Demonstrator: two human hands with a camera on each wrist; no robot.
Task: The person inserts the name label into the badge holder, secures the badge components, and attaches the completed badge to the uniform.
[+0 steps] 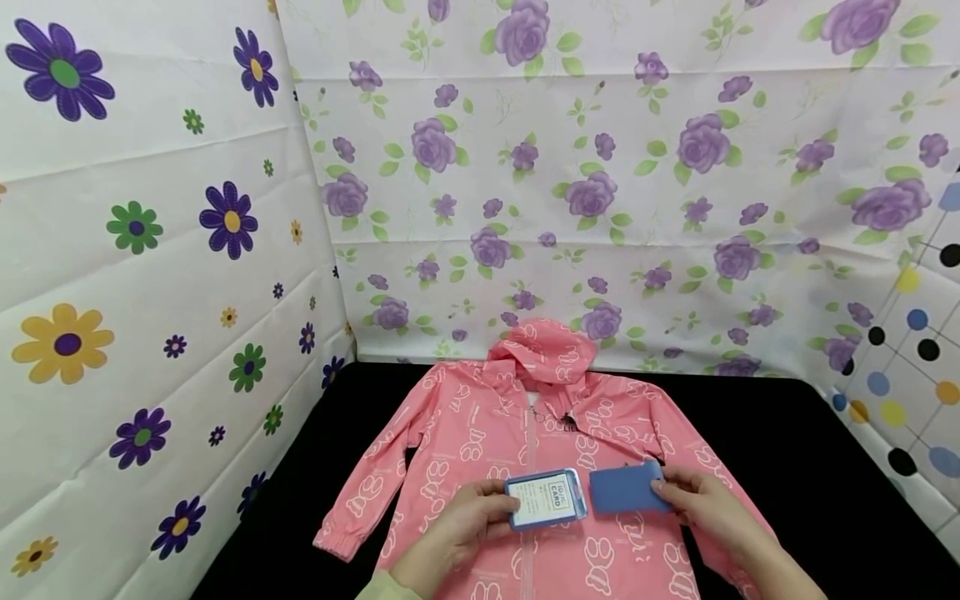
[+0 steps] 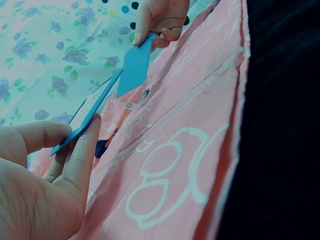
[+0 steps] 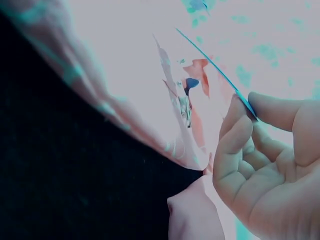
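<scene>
My left hand (image 1: 471, 518) pinches a blue-framed ID card holder (image 1: 546, 500) by its left end, thumb on the front. A white printed card shows inside it. To its right, my right hand (image 1: 701, 500) pinches a flat blue rectangular cover (image 1: 624, 490) at its right end. The two blue pieces are close together, with a narrow gap between them in the head view. Seen from the right wrist, the cover (image 3: 215, 65) is thin and edge-on between thumb and fingers. Both hands are above a pink hooded jacket (image 1: 465, 417) with white outline prints, spread flat.
Black cloth (image 1: 285, 517) covers the table under the jacket. Floral sheets (image 1: 480, 200) hang behind and at the left, and a dotted sheet (image 1: 900, 433) hangs at the right. Near the jacket's collar lies a small dark detail (image 1: 568, 422), too small to identify.
</scene>
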